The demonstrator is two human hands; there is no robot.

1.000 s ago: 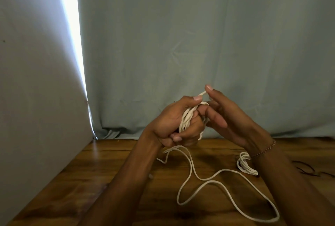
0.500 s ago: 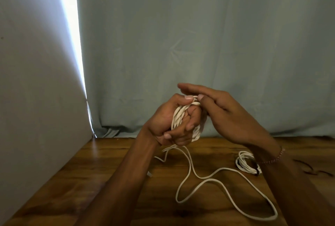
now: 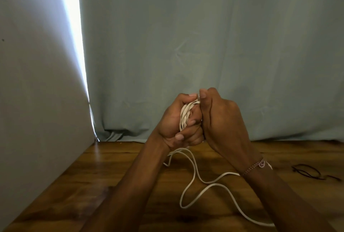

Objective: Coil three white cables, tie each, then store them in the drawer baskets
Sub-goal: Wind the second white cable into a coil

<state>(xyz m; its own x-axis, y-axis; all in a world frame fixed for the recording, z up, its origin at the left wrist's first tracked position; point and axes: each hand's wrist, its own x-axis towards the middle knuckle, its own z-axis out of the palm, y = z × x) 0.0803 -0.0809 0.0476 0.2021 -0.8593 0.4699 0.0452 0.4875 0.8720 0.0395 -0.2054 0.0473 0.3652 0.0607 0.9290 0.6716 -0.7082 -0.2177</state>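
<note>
My left hand (image 3: 175, 120) is closed around a bundle of white cable loops (image 3: 185, 115), held above the wooden table (image 3: 111, 176). My right hand (image 3: 221, 118) presses against the bundle from the right, thumb up, fingers curled behind the loops. The cable's loose tail (image 3: 202, 185) hangs from my left fist and snakes across the table toward the lower right. A second white coil is mostly hidden behind my right wrist; only a sliver (image 3: 269, 165) shows.
A pale blue curtain (image 3: 204, 45) hangs behind the table, with a bright gap at its left edge. A grey panel (image 3: 37, 82) walls off the left side. Thin dark ties (image 3: 309, 173) lie on the table at the right.
My right hand has swung from above the bundle down to its right side and closed against it. Both hands have shifted slightly right, and the coil behind my right wrist is now nearly hidden.
</note>
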